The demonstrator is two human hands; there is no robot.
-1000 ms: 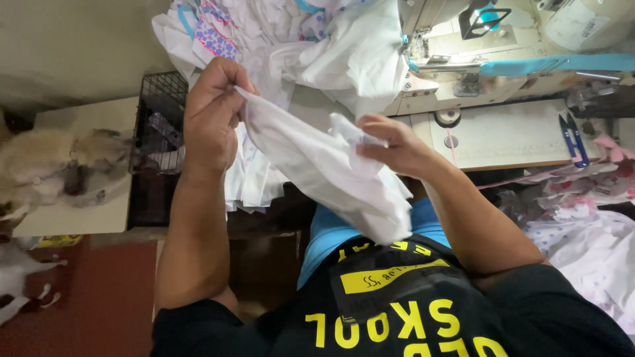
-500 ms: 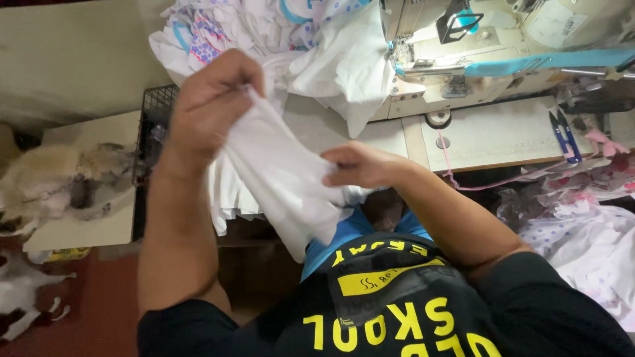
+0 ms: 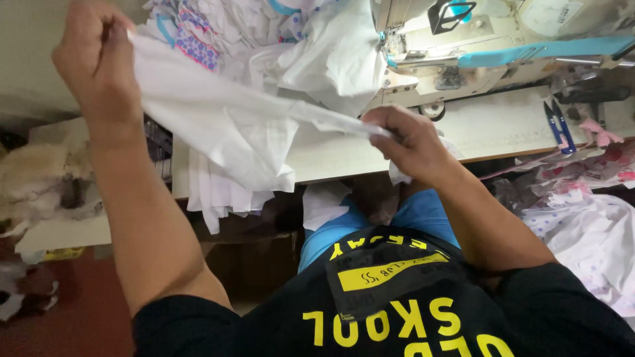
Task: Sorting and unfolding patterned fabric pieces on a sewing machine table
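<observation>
Sewing table (image 3: 503, 132) ahead of both hands, white machine (image 3: 463, 46) beyond my right. I see left hand (image 3: 92, 59) fisted on one end of white cotton fabric piece (image 3: 225, 125), right hand (image 3: 410, 142) pinching the other end, cloth stretched taut between them. Step looks like straightening. Containers: black wire crate (image 3: 155, 142) under left hand, contents hidden.

I wear a black T-shirt (image 3: 397, 311) with short sleeves. It has big yellow letters on the front and a yellow bar with small writing. Under it I wear bright blue shorts (image 3: 370, 228). My arms are bare, with no watch and no rings on my hands.
</observation>
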